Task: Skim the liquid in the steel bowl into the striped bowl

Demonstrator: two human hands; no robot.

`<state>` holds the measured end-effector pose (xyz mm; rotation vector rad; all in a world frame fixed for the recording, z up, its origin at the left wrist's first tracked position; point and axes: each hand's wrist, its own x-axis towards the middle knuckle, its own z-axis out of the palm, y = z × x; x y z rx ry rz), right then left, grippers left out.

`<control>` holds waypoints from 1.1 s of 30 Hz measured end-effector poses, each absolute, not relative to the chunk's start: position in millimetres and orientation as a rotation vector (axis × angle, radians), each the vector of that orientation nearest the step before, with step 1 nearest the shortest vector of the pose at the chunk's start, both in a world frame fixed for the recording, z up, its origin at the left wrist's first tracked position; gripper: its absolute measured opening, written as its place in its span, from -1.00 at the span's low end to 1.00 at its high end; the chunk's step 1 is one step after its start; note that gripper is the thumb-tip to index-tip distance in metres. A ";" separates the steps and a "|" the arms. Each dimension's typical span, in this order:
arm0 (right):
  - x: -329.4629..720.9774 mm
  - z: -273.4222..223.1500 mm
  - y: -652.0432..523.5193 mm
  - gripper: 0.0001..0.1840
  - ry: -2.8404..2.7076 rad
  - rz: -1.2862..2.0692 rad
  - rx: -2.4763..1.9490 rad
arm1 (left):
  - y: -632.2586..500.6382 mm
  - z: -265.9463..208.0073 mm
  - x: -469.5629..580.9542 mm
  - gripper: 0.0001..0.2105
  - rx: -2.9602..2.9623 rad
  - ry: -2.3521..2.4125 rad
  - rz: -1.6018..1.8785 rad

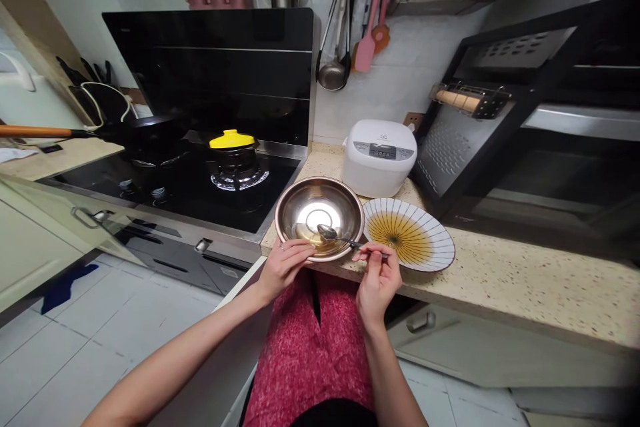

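A shiny metal mixing bowl (293,203) stands at the counter's front edge, with a little yellowish liquid at its bottom. My left hand (290,267) grips the bowl's near left rim, thumb outside and fingers over the edge. Between the closed fingers of my right hand (379,277) is the handle of a metal spoon (329,232), its head tilted inside the bowl above the liquid. Just right of the bowl, partly behind my right hand, lies a wide striped plate (440,240) holding a pool of amber-brown liquid.
Behind the plate sits a white rice cooker (379,160). On the gas stove (200,200) to the left are a small pot with a yellow lid (232,140) and a dark wok (150,130) with a wooden handle. A black oven rack (465,113) stands right; utensils (334,73) hang behind.
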<state>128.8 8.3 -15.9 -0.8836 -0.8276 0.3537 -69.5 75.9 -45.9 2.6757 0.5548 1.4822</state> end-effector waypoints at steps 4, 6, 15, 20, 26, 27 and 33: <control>134.3 -7.4 8.0 -0.75 -0.814 0.316 -0.896 | 74.5 -43.9 -69.1 -0.66 2.669 0.579 1.492; 137.3 -3.6 8.3 -0.75 -0.807 0.300 -0.888 | 73.9 -43.2 -68.2 -0.67 2.668 0.572 1.504; 150.3 16.8 10.4 -0.77 -0.780 0.228 -0.827 | 71.9 -41.1 -65.7 -0.72 2.651 0.615 1.506; 159.4 29.3 9.1 -0.77 -0.737 0.176 -0.801 | 72.4 -41.8 -65.6 -0.73 2.642 0.629 1.518; 174.4 36.5 3.7 -0.77 -0.708 0.084 -0.798 | 73.4 -42.8 -65.0 -0.74 2.643 0.629 1.526; 176.8 36.2 2.5 -0.76 -0.705 0.063 -0.805 | 73.3 -42.4 -64.9 -0.74 2.640 0.628 1.526; 186.4 24.5 -4.6 -0.73 -0.723 -0.057 -0.930 | 72.9 -41.6 -64.8 -0.75 2.634 0.587 1.557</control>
